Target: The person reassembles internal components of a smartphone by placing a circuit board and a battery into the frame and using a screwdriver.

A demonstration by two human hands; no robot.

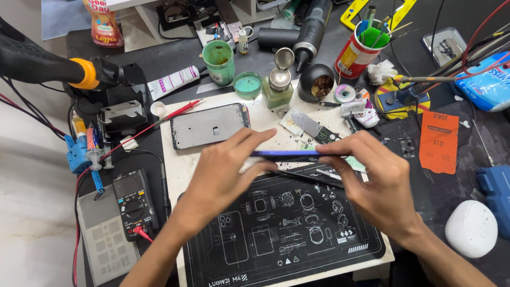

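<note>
We hold a thin blue phone [287, 153] edge-on between both hands above the black mat [276, 234]. Our left hand [223, 170] pinches its left end, fingers extended. Our right hand [372, 180] arches over, its grip closed on the right end.

We hold a thin phone [289, 154] edge-on between our left hand [226, 172] and right hand [374, 180], above the black mat [276, 239].

Both hands [228, 170] [372, 178] raised, fingertips pinching.
</note>
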